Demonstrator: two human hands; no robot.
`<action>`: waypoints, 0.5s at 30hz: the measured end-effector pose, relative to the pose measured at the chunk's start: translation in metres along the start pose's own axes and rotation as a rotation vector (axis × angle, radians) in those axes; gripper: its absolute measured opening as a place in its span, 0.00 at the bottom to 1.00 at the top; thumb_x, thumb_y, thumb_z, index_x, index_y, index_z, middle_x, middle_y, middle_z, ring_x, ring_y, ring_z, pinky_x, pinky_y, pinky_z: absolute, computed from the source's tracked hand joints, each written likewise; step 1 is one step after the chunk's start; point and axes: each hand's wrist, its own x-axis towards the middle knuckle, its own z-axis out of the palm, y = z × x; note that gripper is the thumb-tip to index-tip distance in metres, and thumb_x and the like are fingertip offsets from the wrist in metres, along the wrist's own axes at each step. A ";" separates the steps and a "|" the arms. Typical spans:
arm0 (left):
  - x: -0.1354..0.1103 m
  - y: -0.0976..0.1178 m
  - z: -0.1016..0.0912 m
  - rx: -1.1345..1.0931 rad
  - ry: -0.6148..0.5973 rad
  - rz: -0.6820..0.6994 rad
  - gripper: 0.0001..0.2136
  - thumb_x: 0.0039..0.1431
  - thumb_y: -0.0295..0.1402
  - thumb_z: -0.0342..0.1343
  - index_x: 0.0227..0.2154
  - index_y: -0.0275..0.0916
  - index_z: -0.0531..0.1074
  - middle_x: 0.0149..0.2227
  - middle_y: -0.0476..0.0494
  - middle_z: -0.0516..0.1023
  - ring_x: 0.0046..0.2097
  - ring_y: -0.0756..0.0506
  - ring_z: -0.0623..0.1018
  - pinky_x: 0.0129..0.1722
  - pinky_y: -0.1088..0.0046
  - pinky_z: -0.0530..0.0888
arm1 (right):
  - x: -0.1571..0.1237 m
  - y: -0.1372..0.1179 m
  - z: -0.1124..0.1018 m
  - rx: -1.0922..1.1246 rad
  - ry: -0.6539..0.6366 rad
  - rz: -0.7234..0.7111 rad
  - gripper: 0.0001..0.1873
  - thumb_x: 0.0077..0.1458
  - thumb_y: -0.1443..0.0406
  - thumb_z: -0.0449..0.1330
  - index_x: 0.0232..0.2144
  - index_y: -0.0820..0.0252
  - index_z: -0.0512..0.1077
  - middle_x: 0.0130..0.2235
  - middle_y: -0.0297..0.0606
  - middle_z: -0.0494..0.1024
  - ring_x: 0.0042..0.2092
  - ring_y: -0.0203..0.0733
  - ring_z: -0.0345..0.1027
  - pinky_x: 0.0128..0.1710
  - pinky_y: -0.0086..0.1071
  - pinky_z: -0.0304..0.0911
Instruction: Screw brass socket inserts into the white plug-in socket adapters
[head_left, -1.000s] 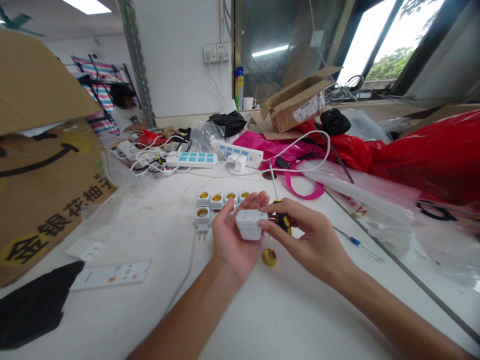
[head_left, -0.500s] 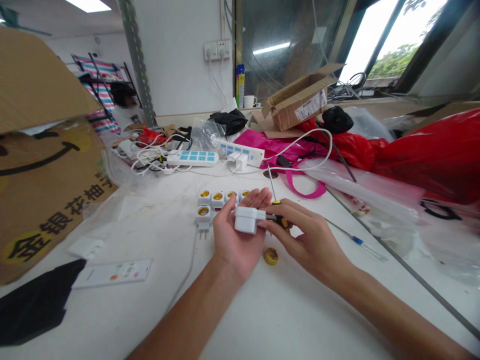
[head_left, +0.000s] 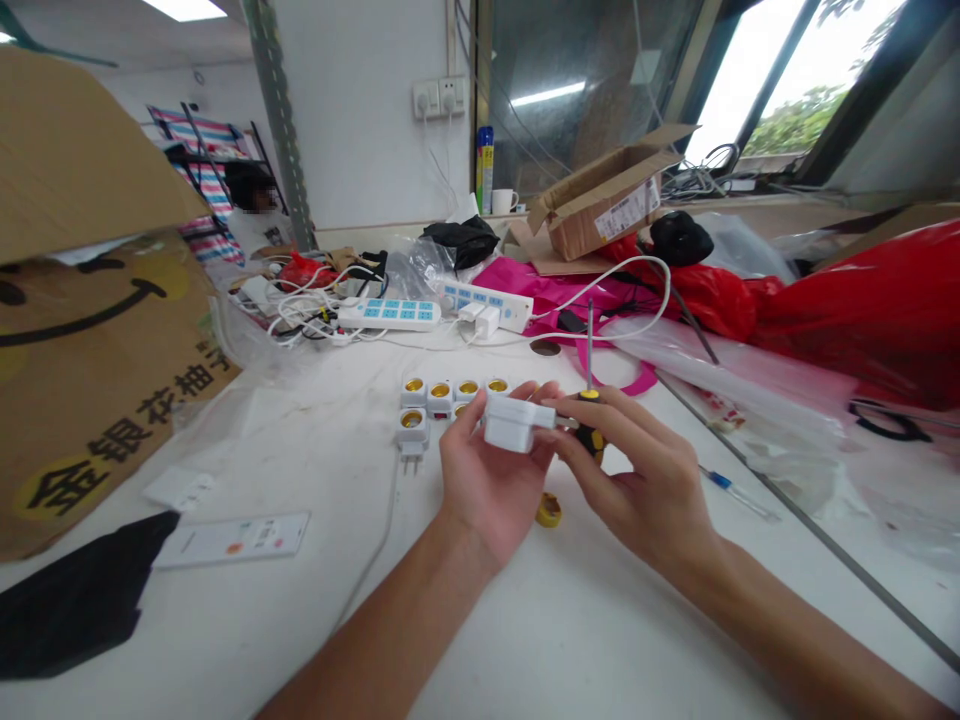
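Over the white table, the right hand holds a screwdriver while pinching a white adapter; the left hand cups beneath, its grip hard to tell.

The screwdriver — leaning left a second ago — now stands upright in the right hand.

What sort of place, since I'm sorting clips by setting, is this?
Probably a small electrical workshop or repair room: the right hand holds a screwdriver, white plug-in lamp sockets sit in rows on the table, and power strips lie near tangled cords.
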 end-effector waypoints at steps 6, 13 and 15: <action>0.001 0.000 0.002 0.030 -0.005 0.001 0.19 0.76 0.43 0.58 0.45 0.28 0.82 0.49 0.27 0.87 0.47 0.42 0.86 0.41 0.74 0.82 | 0.001 0.004 0.001 0.028 -0.041 0.053 0.09 0.71 0.69 0.66 0.52 0.54 0.79 0.44 0.42 0.80 0.38 0.44 0.77 0.36 0.36 0.73; 0.004 -0.005 0.006 0.066 -0.054 0.075 0.10 0.75 0.34 0.62 0.42 0.31 0.82 0.43 0.37 0.86 0.43 0.46 0.87 0.48 0.73 0.84 | 0.006 0.012 0.003 -0.014 0.004 0.150 0.12 0.73 0.68 0.62 0.56 0.55 0.78 0.45 0.42 0.81 0.43 0.45 0.77 0.44 0.38 0.72; 0.006 -0.001 0.005 0.055 -0.035 0.072 0.12 0.76 0.37 0.60 0.44 0.30 0.81 0.45 0.34 0.87 0.45 0.44 0.88 0.49 0.71 0.85 | 0.003 0.013 0.004 -0.006 0.020 0.127 0.15 0.75 0.67 0.59 0.60 0.54 0.76 0.47 0.42 0.83 0.46 0.45 0.79 0.48 0.38 0.73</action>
